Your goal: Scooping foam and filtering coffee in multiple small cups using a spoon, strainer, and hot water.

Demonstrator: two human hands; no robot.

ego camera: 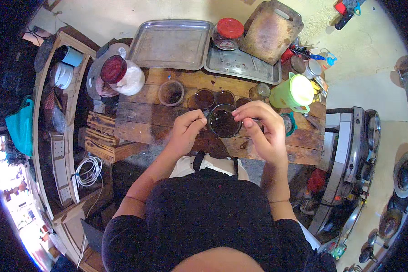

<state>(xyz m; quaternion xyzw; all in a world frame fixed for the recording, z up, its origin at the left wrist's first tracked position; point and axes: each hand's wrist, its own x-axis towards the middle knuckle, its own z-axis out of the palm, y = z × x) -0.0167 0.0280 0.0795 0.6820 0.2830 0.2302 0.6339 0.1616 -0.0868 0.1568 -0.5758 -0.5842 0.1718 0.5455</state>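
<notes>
Between my hands, in front of my body, is a round clear glass vessel [225, 126] with dark contents. My left hand [189, 131] is at its left side with the fingers curled and the thumb against them; whether it grips the vessel or something small is hidden. My right hand [266, 127] arches at the right side, its fingertips over the rim and its thumb apart from them. Just behind stand glasses of dark brown liquid, one at the left [204, 98], one in the middle [225, 97] and one partly covered by my right hand [242, 102].
On the wooden table [139, 117] stand a plastic cup with dark residue [171, 92], an empty-looking glass jar [259, 91] and a green lidded pitcher [292, 91]. Metal trays [171, 44], a red-lidded jar [228, 33] and a cutting board [272, 32] line the back. A white-filled jar [131, 78] is left, a stove [346, 146] right.
</notes>
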